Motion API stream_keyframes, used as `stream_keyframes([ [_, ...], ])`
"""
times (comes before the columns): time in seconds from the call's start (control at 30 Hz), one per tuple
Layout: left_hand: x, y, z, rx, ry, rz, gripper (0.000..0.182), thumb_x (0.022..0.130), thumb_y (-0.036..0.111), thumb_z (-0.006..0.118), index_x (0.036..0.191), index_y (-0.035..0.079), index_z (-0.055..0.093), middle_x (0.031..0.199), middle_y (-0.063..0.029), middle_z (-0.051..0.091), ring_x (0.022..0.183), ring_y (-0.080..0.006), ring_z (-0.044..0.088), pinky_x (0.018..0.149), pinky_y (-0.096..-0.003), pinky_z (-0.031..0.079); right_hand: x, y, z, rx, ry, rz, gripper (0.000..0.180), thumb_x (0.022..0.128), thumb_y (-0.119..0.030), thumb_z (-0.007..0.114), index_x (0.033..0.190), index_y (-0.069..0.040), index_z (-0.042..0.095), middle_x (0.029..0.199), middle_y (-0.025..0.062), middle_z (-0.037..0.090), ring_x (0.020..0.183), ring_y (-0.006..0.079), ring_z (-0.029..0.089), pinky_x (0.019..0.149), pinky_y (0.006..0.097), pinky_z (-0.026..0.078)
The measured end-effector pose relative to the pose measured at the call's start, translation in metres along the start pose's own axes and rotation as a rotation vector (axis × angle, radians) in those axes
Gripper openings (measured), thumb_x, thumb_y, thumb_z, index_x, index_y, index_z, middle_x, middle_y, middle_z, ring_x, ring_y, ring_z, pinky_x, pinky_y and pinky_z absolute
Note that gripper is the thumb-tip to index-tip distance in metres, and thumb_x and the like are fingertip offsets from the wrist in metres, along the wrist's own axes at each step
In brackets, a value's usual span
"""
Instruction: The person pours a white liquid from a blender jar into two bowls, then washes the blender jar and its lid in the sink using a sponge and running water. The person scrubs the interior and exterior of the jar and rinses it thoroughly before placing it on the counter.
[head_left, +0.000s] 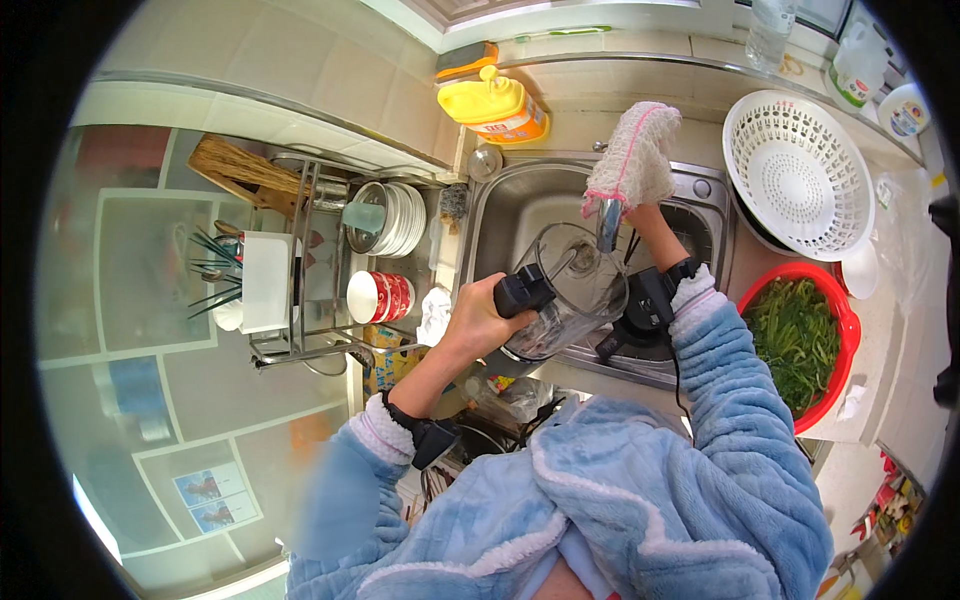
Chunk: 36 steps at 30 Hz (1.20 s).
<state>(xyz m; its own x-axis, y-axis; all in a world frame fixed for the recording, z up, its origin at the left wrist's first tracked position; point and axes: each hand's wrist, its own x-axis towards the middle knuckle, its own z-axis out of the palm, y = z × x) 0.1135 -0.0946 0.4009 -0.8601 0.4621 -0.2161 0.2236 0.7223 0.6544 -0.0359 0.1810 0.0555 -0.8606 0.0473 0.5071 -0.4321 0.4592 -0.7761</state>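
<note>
My left hand (476, 311) grips the black handle of a clear jug (559, 319) with a dark base. The jug is tilted over the sink's front edge, its open mouth under the chrome faucet spout (609, 225). A pale mesh cloth with pink edging (634, 154) lies over the faucet area. My right hand (646, 215) reaches up to this cloth, which hides its fingers; whether they hold the cloth or the faucet cannot be made out. Both wrists wear black strapped devices. Beneath the jug is the stainless steel sink (510, 202).
Right of the sink stand a white colander (799, 176) and a red basin of leafy greens (847, 337). A yellow detergent jug (499, 109) is behind it. To the left, a metal dish rack (300, 270) holds stacked bowls (401, 217), red-patterned cups (386, 296) and utensils.
</note>
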Motion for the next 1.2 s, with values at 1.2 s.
stream_keyframes([
  [1.2, 0.012, 0.016, 0.023, 0.025, -0.073, 0.033, 0.030, 0.065, 0.013, 0.080, 0.085, 0.000, 0.062, 0.071, -0.0107, 0.064, 0.062, -0.0188, 0.057, 0.063, -0.0318, 0.046, 0.019, -0.133, -0.084, -0.026, -0.220, 0.014, 0.029, 0.087, -0.015, 0.055, 0.113, -0.004, 0.059, 0.119, 0.0156, 0.059, 0.114, 0.0307, 0.051, 0.099, 0.0396, 0.038],
])
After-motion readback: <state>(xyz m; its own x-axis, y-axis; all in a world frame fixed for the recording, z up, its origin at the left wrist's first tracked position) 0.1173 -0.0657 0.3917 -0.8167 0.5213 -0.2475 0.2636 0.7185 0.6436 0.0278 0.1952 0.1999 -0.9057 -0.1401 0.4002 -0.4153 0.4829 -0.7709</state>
